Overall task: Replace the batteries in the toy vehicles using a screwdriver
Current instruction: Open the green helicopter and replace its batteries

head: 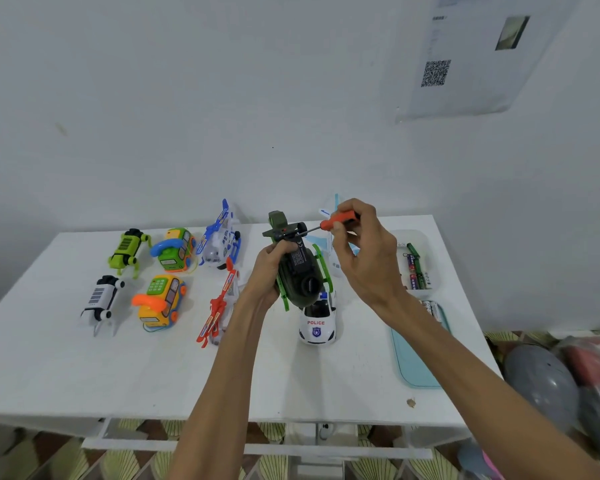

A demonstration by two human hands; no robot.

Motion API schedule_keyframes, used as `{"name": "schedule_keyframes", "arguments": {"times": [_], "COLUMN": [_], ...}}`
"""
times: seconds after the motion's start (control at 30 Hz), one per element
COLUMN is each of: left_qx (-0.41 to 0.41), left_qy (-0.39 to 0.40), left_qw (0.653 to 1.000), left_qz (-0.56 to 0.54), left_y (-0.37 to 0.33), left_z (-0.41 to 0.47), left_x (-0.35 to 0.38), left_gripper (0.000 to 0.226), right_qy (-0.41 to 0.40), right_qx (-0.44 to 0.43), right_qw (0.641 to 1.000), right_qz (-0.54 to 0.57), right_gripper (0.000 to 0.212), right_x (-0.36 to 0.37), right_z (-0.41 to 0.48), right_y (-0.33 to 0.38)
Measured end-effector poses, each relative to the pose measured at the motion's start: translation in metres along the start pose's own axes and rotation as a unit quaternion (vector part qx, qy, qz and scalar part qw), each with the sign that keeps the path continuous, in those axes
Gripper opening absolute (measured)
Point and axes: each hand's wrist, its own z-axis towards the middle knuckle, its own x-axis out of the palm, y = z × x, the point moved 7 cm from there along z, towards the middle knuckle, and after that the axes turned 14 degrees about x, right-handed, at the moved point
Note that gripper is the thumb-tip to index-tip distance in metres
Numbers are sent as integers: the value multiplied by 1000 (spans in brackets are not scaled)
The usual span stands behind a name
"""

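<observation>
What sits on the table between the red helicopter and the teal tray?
The white police car stands there, as the head view shows.

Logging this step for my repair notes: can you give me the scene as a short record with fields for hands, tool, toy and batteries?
left hand: grips the green helicopter, underside towards the camera, above the table
right hand: pinches the orange screwdriver by its handle
tool tip: at the helicopter's tail end
underneath: police car on the table
batteries: in the white tray, at the right
stage: working a screw; the battery cover looks closed
</observation>
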Motion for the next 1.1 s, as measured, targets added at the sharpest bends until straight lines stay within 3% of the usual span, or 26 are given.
{"name": "schedule_keyframes", "arguments": {"times": [0.7,0.87,1.1], "left_qx": [-20,-20,-3], "left_qy": [-2,-1,-29], "left_qw": [1000,1000,997], "left_qz": [5,2,66], "left_y": [1,-1,-2], "left_z": [-4,-6,-6], "left_x": [3,5,-5], "left_gripper": [43,58,15], "right_qy": [-10,-7,42], "right_qx": [17,10,25], "right_qw": [1000,1000,993], "right_qz": [-13,-18,-105], "right_gripper": [19,19,18], "right_x": [-3,-1,0], "right_z": [1,2,10], "right_y": [-7,-10,-12]}}
